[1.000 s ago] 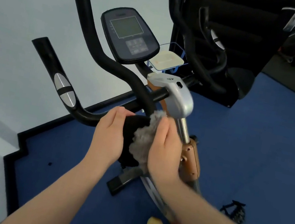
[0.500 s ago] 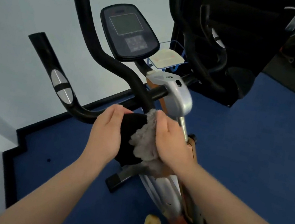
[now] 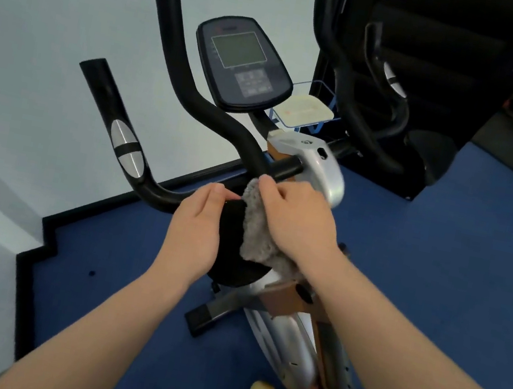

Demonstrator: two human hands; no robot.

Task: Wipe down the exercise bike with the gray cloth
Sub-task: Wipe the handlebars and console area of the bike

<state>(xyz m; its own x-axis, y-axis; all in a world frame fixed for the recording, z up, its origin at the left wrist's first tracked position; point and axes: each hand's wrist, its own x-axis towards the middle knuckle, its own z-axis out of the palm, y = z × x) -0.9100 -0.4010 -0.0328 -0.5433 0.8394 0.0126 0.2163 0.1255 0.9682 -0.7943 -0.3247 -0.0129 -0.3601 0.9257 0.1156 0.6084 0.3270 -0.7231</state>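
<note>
The exercise bike has curved black handlebars [image 3: 179,78], a dark console [image 3: 242,65] and a silver stem housing [image 3: 318,164]. My right hand [image 3: 298,222] is shut on the fluffy gray cloth [image 3: 256,228] and presses it just below where the handlebar meets the stem. The cloth lies against a black round part [image 3: 230,258] of the bike. My left hand [image 3: 197,228] grips that part's left edge, with its fingers curled over the top. The lower end of the cloth is hidden under my right wrist.
A white wall is close on the left, with a black baseboard [image 3: 31,257] along the blue floor [image 3: 442,261]. Another black machine [image 3: 405,83] stands behind the bike. A blue wire basket [image 3: 307,114] holds a pale pad. The bike's foot [image 3: 209,316] rests on the floor.
My right hand has slid the cloth upward toward the handlebar junction and silver housing. My left hand has stayed on the black round part.
</note>
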